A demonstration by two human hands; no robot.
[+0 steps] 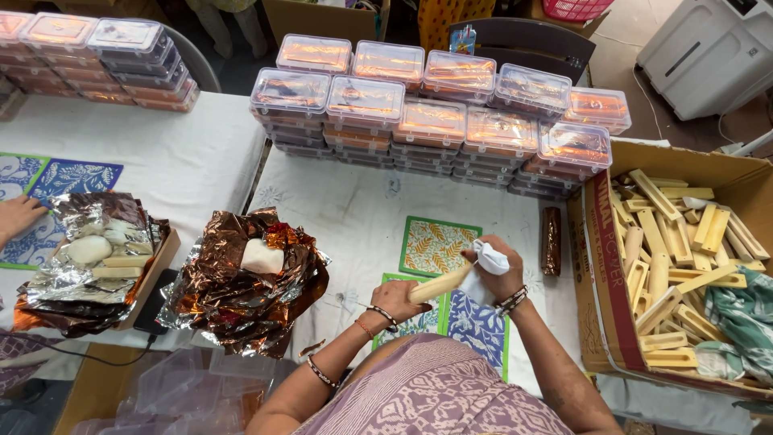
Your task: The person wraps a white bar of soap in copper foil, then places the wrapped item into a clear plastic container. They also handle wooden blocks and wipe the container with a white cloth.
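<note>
My left hand (396, 298) grips the near end of a pale yellow bar (441, 285), held at a slant above patterned cards (435, 246) on the white tablecloth. My right hand (501, 275) clutches a crumpled white cloth (489, 259) against the bar's far end. Both wrists wear bangles. A stack of copper foil sheets (241, 294) with a white lump (262, 256) on top lies to my left. A foil-wrapped roll (551, 240) lies just right of my right hand.
A cardboard box (600, 266) at right holds several pale bars and a green cloth. Stacked clear lidded containers (435, 121) line the back of the table. At far left, another person's hand (18, 216) rests near silver foil sheets (88, 242).
</note>
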